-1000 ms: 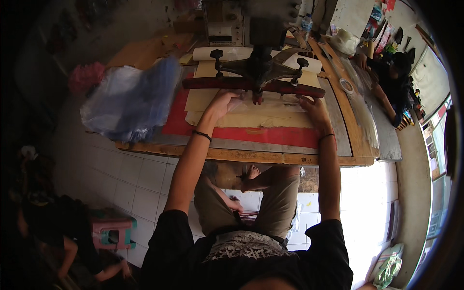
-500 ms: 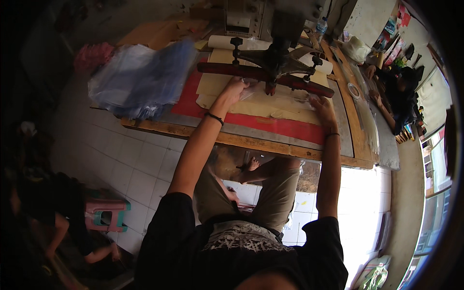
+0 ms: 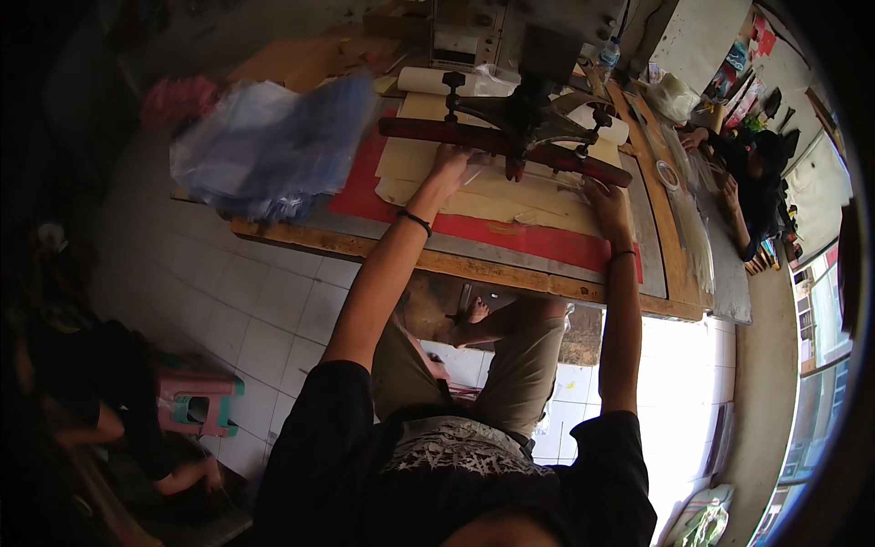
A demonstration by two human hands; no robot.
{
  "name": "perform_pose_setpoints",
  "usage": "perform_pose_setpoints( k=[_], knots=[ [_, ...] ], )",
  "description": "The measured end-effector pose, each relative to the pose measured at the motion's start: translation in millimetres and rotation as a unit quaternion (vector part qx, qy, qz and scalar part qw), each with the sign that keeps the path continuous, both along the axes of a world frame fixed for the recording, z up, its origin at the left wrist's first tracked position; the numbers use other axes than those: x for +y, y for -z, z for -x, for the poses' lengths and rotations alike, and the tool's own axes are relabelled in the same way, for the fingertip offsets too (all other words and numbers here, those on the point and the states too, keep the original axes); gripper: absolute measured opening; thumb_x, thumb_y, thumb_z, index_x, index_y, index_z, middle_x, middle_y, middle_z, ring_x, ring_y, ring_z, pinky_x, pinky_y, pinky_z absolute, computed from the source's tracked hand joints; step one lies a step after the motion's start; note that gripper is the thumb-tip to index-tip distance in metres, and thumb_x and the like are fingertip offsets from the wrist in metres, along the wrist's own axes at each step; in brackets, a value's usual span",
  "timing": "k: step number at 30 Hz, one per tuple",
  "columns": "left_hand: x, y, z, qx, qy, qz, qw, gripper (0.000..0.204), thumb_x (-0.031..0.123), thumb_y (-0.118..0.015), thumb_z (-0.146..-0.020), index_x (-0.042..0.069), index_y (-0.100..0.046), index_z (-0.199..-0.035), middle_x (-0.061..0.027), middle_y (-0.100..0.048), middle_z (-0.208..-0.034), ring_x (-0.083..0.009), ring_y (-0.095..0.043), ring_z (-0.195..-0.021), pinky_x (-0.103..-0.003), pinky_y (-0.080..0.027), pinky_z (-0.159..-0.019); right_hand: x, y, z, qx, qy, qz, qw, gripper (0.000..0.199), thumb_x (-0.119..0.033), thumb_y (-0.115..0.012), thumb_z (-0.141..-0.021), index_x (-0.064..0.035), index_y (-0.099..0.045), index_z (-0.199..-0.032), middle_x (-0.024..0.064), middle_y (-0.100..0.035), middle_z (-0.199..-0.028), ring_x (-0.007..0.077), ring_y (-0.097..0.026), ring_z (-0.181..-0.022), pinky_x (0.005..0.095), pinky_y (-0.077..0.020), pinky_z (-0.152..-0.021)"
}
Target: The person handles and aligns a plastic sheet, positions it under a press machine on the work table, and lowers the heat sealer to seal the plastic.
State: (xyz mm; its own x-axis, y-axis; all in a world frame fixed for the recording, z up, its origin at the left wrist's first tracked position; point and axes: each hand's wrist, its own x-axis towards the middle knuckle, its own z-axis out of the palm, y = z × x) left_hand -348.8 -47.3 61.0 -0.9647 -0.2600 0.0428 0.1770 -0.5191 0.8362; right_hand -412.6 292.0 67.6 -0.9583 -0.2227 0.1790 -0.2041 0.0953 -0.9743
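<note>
A heat-sealing press with a long dark red bar (image 3: 437, 133) hangs over the table's cream sheet (image 3: 428, 190). My left hand (image 3: 450, 166) is at the near side of the bar, its fingers closed on a clear plastic sheet (image 3: 476, 168). That sheet runs under the bar, and glare hides most of its outline. Near the bar's right end my right hand (image 3: 605, 202) is closed, fingertips at the sheet's right side. Beneath the cream sheet lies a red mat (image 3: 510, 239). Whether the bar touches the plastic, I cannot tell.
To the left, a pile of clear bluish plastic bags (image 3: 273, 150) overhangs the table's wooden edge (image 3: 437, 271). A roll of tape (image 3: 667, 174) and a water bottle (image 3: 609, 51) are on the right. Another person (image 3: 761, 182) works there; a pink stool (image 3: 200, 394) stands lower left.
My left hand has moved slightly right along the bar, and my right-hand fingers have drawn in. The view has shifted slightly. The person at right has moved their hands.
</note>
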Motion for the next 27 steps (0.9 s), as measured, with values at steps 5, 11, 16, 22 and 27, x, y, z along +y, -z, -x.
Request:
perform_pose_setpoints(
  k=[5, 11, 16, 22, 27],
  knots=[
    [-11, 0, -17, -0.075, 0.069, -0.005, 0.995, 0.023, -0.008, -0.049, -0.094, -0.006, -0.058, -0.115, -0.0187, -0.065, -0.111, -0.0292, -0.068, -0.101, -0.038, -0.059, -0.09, -1, -11, -22, -0.07, -0.04, -0.009, 0.997, 0.049, -0.027, -0.069, -0.093, 0.0014, -0.054, -0.131, 0.0077, -0.067, -0.12, 0.0146, -0.062, -0.103, 0.0303, -0.0514, -0.087],
    [8, -19, -32, -0.097, 0.039, 0.118, 0.988, 0.025, -0.01, -0.048, -0.092, -0.006, -0.057, -0.115, -0.018, -0.065, -0.114, -0.0262, -0.068, -0.102, -0.034, -0.057, -0.093, 22, -13, -13, -0.005, -0.058, -0.054, 0.997, 0.053, -0.021, -0.07, -0.092, 0.0013, -0.049, -0.135, 0.0124, -0.065, -0.121, 0.0195, -0.062, -0.11, 0.0348, -0.058, -0.081],
    [-15, -6, -27, -0.042, 0.104, 0.013, 0.994, 0.024, -0.008, -0.043, -0.094, -0.01, -0.058, -0.112, -0.0223, -0.067, -0.111, -0.0276, -0.07, -0.098, -0.04, -0.059, -0.089, 0, -20, -25, -0.098, -0.137, 0.141, 0.976, 0.055, -0.013, -0.065, -0.093, 0.0018, -0.04, -0.14, 0.0191, -0.057, -0.131, 0.0292, -0.062, -0.113, 0.0478, -0.0601, -0.089],
    [-6, -18, -29, -0.086, 0.16, -0.006, 0.983, 0.022, -0.002, -0.05, -0.095, -0.01, -0.056, -0.116, -0.0203, -0.066, -0.108, -0.0318, -0.069, -0.099, -0.042, -0.06, -0.09, 2, -16, -23, -0.096, -0.156, 0.126, 0.975, 0.058, -0.007, -0.062, -0.092, 0.0093, -0.033, -0.139, 0.0264, -0.057, -0.131, 0.0358, -0.066, -0.111, 0.0421, -0.0581, -0.093],
    [-8, -19, -37, -0.078, 0.135, 0.089, 0.984, 0.034, -0.003, -0.059, -0.093, -0.008, -0.048, -0.124, -0.0202, -0.062, -0.115, -0.0318, -0.067, -0.105, -0.037, -0.06, -0.093, -6, -24, -32, -0.099, -0.182, 0.134, 0.969, 0.052, 0.0, -0.058, -0.093, 0.0103, -0.034, -0.137, 0.0274, -0.056, -0.132, 0.0364, -0.064, -0.114, 0.0404, -0.0568, -0.096]
  ],
)
